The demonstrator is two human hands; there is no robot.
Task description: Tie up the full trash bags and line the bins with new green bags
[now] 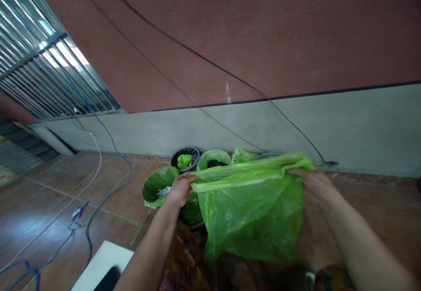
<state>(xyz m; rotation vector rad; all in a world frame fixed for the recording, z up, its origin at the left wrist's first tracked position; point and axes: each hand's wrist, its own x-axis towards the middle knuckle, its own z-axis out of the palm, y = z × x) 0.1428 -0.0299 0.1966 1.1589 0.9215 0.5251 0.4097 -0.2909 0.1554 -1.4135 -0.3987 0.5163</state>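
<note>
And here's the green bag [253, 220] in front of the wall [368, 128], left hand [181, 189] and right hand [314, 181] clamped well apart on its top edge [233, 185], presumably so it pulls straight while the rest hangs, lined bins [212, 156] standing nearer the wall.

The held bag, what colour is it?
The bag is bright green, best seen in the head view.
</note>
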